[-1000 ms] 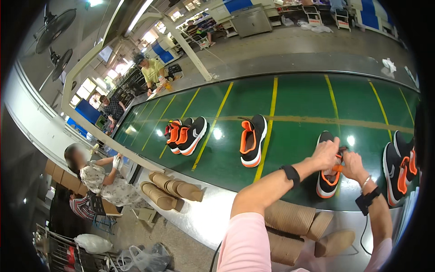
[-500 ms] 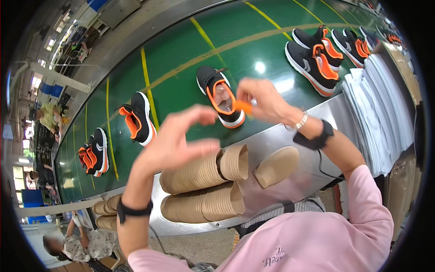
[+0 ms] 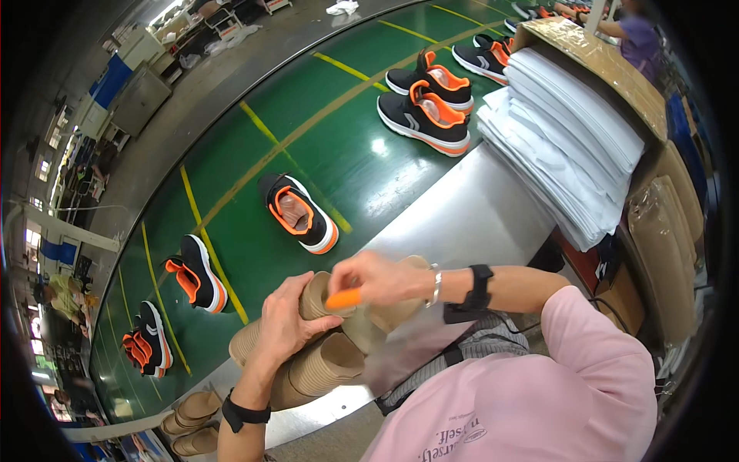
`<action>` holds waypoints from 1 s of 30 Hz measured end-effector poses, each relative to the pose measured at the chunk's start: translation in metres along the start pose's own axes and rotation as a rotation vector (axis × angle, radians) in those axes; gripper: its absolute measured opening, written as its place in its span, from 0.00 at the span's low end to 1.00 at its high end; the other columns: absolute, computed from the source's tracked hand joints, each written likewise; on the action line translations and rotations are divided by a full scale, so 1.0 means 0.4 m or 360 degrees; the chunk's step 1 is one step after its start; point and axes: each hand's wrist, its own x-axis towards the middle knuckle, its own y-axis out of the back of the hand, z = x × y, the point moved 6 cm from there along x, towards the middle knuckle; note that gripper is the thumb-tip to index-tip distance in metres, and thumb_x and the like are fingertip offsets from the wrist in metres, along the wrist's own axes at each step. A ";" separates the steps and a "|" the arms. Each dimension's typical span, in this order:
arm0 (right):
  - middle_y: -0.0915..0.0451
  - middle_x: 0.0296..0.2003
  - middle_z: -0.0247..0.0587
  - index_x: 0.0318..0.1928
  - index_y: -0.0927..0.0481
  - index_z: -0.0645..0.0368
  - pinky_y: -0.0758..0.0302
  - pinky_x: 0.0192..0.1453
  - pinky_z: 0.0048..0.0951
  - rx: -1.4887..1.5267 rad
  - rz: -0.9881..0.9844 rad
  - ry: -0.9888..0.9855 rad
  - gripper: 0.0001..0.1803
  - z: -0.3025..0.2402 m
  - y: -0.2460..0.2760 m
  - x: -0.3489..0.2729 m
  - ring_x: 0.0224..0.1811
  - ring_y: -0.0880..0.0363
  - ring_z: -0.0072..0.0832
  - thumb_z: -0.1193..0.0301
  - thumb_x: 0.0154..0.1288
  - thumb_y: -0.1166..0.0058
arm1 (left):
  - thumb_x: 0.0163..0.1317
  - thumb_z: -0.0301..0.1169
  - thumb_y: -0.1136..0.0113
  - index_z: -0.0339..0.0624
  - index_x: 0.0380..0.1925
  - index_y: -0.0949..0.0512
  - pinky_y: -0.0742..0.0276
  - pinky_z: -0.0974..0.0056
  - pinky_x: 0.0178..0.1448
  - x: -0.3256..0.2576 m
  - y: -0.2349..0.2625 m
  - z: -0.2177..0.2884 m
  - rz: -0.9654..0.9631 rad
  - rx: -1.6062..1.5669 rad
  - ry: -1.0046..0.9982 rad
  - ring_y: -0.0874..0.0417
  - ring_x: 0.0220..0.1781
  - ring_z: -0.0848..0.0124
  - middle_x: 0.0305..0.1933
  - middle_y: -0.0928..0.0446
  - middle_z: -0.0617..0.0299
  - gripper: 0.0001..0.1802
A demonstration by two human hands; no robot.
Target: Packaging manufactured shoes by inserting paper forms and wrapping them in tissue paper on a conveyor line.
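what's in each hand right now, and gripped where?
Left hand: wrapped around the side of a brown moulded-paper shoe insert atop the stack. Right hand: small orange piece pinched at the fingertips.

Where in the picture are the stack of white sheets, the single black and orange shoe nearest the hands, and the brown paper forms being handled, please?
stack of white sheets [image 3: 573, 146], head view, on the top sheet.
single shoe [image 3: 299, 213], head view, on its orange-edged opening.
brown paper forms [image 3: 323, 366], head view, on the nested stack's side.

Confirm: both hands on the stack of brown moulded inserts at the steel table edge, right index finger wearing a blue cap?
Not quite. The head view shows both hands on the brown inserts, left hand and right hand, but the finger cap is orange, not blue.
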 end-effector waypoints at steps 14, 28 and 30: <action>0.29 0.27 0.23 0.32 0.24 0.62 0.34 0.36 0.18 0.0016 0.0329 0.0511 0.09 -0.235 0.288 -0.111 0.32 0.34 0.11 0.70 0.68 0.50 | 0.31 0.47 0.20 0.37 0.66 0.48 0.36 0.56 0.65 0.198 0.032 0.227 0.0065 -0.0662 -0.0491 0.29 0.59 0.59 0.58 0.32 0.47 0.64; 0.23 0.35 0.25 0.38 0.22 0.61 0.27 0.40 0.21 0.0910 0.1487 0.0346 0.11 0.065 0.503 -0.341 0.37 0.26 0.15 0.69 0.71 0.56 | 0.34 0.30 0.32 0.33 0.58 0.38 0.27 0.57 0.56 0.405 -0.306 0.427 0.0071 -0.0309 -0.0448 0.23 0.50 0.53 0.48 0.27 0.45 0.45; 0.21 0.34 0.29 0.40 0.22 0.62 0.25 0.38 0.22 0.1046 0.1764 0.0303 0.11 0.085 0.563 -0.369 0.35 0.24 0.17 0.70 0.71 0.58 | 0.35 0.31 0.33 0.33 0.58 0.39 0.27 0.58 0.54 0.406 -0.301 0.410 0.0022 -0.0430 -0.0438 0.23 0.47 0.56 0.46 0.27 0.48 0.44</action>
